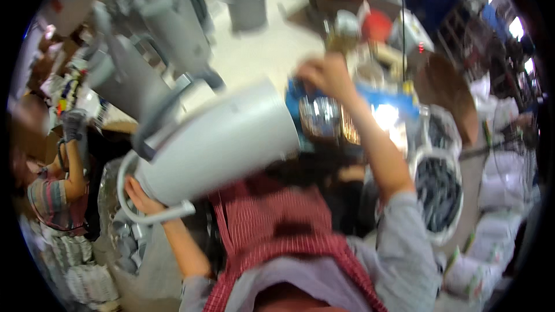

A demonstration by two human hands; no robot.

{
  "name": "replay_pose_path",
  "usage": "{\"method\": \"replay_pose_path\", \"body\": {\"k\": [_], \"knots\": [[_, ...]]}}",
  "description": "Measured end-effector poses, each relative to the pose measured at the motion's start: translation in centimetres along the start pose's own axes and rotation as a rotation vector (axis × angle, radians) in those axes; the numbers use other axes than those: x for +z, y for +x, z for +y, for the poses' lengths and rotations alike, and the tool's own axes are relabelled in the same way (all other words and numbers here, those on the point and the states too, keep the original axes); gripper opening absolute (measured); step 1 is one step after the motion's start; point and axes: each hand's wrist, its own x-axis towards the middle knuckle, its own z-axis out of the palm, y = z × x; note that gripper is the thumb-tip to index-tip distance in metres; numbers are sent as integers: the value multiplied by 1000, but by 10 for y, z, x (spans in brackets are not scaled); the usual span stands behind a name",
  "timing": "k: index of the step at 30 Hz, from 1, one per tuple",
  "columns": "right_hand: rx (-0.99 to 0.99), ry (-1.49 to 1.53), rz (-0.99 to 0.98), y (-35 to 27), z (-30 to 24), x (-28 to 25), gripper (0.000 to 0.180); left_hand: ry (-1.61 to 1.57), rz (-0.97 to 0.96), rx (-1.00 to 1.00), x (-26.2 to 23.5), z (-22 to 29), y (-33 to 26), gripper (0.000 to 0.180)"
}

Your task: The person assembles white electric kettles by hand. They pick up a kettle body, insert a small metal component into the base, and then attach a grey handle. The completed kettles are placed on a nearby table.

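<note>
My left hand (141, 195) is closed round the lower end of a large pale grey cylindrical jug body (222, 141). The jug lies tilted across my front, its wide end pointing right and up. A curved grey handle (126, 196) loops round beside my left wrist, and a darker grey handle or spout part (165, 112) runs along its upper side. My right hand (328, 78) is over the blue rim (293, 95) of a container of shiny metal pieces (321, 117). Its fingers are curled down and blurred; whatever they hold is hidden.
Several similar grey jugs (173, 26) stand on the pale table (283, 29). At right are a white-rimmed tub (437, 193) of dark grey parts, a red container (377, 26) and stacked white sacks (498, 182). Another person's gloved hand (74, 124) is at far left.
</note>
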Motion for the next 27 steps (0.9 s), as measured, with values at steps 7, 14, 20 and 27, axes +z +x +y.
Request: {"method": "replay_pose_path", "body": {"k": [7,14,20,27], "knots": [[116,139,201,-45,-2,-14,21,839,-161,788,-54,-38,8,45],[67,-368,-23,-129,79,22,16,448,-126,366,-23,-17,8,28],[332,-433,-91,-82,136,56,22,588,-123,607,-8,-20,9,36],[75,-496,-74,-97,156,56,23,273,-116,146,-1,-14,-8,36]]}}
